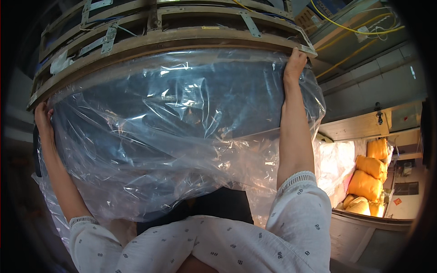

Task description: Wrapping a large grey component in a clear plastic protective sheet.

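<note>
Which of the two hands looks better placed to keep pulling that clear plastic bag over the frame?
Probably the right hand: it grips the clear plastic bag up at the corner of the wooden frame. The left hand holds the bag lower, below the frame's edge.

Yellow sacks (369,179) stacked far right

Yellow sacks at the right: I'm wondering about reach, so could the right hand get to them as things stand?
Probably not: the right hand grips the plastic sheet up at the wooden frame, and the sacks lie well off, beyond a bin rim.
</note>
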`<state>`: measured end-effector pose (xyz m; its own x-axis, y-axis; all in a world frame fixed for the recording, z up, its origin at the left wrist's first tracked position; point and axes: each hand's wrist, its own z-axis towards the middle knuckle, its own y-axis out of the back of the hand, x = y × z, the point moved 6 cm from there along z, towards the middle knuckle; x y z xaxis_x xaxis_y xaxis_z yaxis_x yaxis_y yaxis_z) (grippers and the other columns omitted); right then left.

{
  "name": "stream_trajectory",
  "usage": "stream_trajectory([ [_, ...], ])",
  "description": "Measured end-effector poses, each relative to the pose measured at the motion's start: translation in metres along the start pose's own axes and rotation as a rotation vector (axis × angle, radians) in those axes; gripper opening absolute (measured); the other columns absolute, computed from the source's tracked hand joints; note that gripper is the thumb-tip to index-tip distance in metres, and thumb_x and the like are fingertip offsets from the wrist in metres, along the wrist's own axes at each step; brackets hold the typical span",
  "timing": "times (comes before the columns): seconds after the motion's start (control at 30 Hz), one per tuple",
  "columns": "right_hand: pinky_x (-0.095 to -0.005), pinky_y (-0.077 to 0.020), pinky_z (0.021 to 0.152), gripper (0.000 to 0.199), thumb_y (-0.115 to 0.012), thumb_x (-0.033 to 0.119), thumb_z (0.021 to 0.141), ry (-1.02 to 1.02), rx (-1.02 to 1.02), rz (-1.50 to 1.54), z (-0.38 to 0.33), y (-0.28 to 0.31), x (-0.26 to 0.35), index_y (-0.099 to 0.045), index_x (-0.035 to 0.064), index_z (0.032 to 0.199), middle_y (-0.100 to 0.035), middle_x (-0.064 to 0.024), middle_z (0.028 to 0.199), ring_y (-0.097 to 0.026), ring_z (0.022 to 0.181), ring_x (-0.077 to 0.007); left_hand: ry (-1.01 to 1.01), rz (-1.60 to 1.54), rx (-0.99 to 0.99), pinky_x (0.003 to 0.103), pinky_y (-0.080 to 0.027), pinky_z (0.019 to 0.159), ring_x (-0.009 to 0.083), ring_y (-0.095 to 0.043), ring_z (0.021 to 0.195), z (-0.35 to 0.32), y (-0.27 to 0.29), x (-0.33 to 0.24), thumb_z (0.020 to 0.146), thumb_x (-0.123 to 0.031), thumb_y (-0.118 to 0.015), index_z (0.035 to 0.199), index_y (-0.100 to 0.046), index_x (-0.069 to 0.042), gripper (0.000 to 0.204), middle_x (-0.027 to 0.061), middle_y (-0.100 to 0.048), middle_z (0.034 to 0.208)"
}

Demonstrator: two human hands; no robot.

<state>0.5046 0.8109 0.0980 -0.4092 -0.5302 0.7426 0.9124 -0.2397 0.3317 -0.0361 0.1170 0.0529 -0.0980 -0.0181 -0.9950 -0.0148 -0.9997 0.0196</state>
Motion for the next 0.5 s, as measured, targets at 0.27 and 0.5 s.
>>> stream_trajectory([
  [0.27, -0.0406, -0.0367, 0.079, 0.026, -0.048, 0.026, 0.088, 0.219, -0.103, 0.095, -0.041, 0.025, 0.064, -0.049, 0.0005, 0.082, -0.050, -0.0141, 0.087, -0.049, 0.086, -0.0291, -0.326, 0.551, 0.149, 0.024, -0.039, 0.082, 0.0124, -0.052, 0.089, -0.039, 0.000, -0.055, 0.086, -0.038, -0.059, 0.101, -0.061, -0.002, 0.039, 0.0050, -0.059, 0.098],
  [0.5, -0.0229, -0.0386, 0.053, 0.019, -0.058, 0.019, 0.084, -0.609, 0.493, 0.737, -0.158, 0.030, 0.101, -0.052, 0.0019, 0.089, -0.052, -0.0058, 0.086, -0.047, 0.064, -0.0103, -0.318, 0.107, -0.127, 0.023, -0.038, 0.084, 0.0140, -0.050, 0.107, -0.139, 0.212, -0.178, 0.088, -0.025, -0.057, 0.118, -0.056, -0.004, 0.036, 0.0051, -0.055, 0.118],
])
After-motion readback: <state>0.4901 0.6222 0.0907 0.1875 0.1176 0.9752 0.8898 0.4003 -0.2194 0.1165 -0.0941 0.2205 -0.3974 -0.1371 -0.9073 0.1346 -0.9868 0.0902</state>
